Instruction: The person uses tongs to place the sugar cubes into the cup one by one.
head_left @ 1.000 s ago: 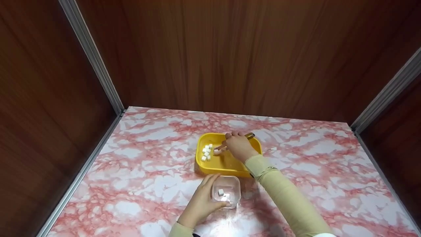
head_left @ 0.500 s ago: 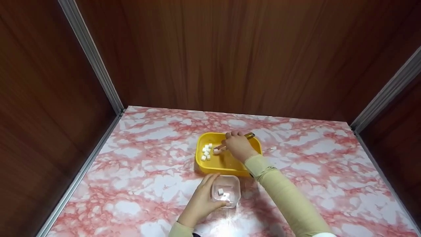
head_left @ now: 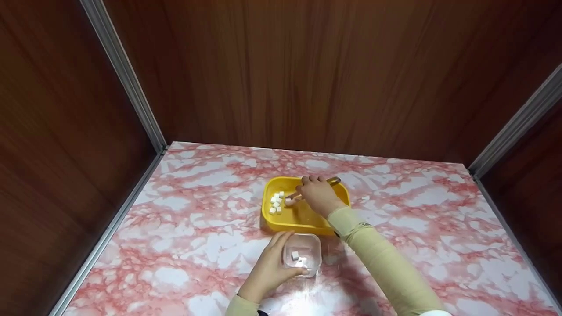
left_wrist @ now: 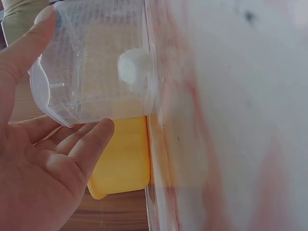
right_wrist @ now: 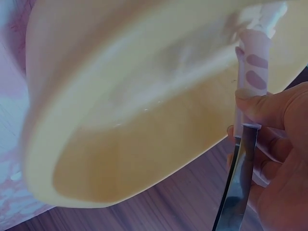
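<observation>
My right hand [head_left: 319, 193] pinches a pair of small metal tongs [right_wrist: 237, 183] with pinkish tips, thumb on one arm and fingers on the other. The tongs' tips [head_left: 290, 201] reach down inside a yellow tray [head_left: 322, 224], close beside several white cubes [head_left: 275, 202] at its left end. Whether a cube sits between the tips is hard to tell. With my left hand [head_left: 273, 267] I hold a clear plastic container [left_wrist: 101, 62] on the table, thumb on the near side and fingers along the left. A white cube [head_left: 295, 255] and a further white piece lie in it.
The marbled pink and white table [head_left: 197, 245] surrounds the tray. A small white piece [head_left: 365, 198] appears on it to the right of the tray. Brown wood panels [head_left: 307, 79] with metal corner strips [head_left: 127, 74] stand behind and at both sides.
</observation>
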A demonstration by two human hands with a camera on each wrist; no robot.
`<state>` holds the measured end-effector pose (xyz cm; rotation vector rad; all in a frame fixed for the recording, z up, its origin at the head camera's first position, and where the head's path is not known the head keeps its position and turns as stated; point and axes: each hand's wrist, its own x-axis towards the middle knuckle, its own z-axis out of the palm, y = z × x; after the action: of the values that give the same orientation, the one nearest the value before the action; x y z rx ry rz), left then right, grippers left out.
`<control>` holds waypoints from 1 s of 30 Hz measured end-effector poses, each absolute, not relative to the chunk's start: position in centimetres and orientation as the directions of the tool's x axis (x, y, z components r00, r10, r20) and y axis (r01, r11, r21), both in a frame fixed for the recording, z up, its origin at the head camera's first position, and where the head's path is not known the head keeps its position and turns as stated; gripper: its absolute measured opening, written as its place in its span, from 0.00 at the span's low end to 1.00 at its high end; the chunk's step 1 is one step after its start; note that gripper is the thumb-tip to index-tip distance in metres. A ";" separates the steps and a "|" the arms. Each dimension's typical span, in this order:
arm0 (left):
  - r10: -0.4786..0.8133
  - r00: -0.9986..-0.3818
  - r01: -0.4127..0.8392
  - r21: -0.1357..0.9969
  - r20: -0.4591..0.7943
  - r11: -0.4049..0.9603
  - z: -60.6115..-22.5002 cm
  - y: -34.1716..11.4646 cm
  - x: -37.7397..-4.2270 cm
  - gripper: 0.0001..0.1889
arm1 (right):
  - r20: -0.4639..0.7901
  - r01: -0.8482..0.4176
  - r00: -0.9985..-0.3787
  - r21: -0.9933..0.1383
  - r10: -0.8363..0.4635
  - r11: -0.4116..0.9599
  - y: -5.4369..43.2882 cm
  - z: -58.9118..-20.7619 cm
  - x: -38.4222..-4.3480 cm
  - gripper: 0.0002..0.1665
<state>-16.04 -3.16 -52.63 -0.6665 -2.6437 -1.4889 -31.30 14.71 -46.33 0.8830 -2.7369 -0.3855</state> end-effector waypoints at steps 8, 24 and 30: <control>0.347 -0.907 0.384 0.809 0.239 0.446 -52.8 -3.2 -16.0 0.52 | 0.141 -0.538 -0.798 0.270 -0.586 0.798 15.1 -46.1 -31.1 0.17; 0.354 -0.905 0.384 0.812 0.236 0.439 -52.7 -3.3 -16.0 0.52 | 0.173 -0.531 -0.798 0.248 -0.577 0.810 16.9 -45.7 -30.5 0.19; 0.357 -0.905 0.383 0.809 0.232 0.446 -52.8 -3.2 -16.1 0.52 | 0.190 -0.528 -0.793 0.256 -0.578 0.809 17.2 -45.7 -30.2 0.19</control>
<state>-16.10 -3.19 -52.77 -0.6784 -2.6480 -1.4927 -30.16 17.24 -45.68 0.8531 -2.7368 -0.2773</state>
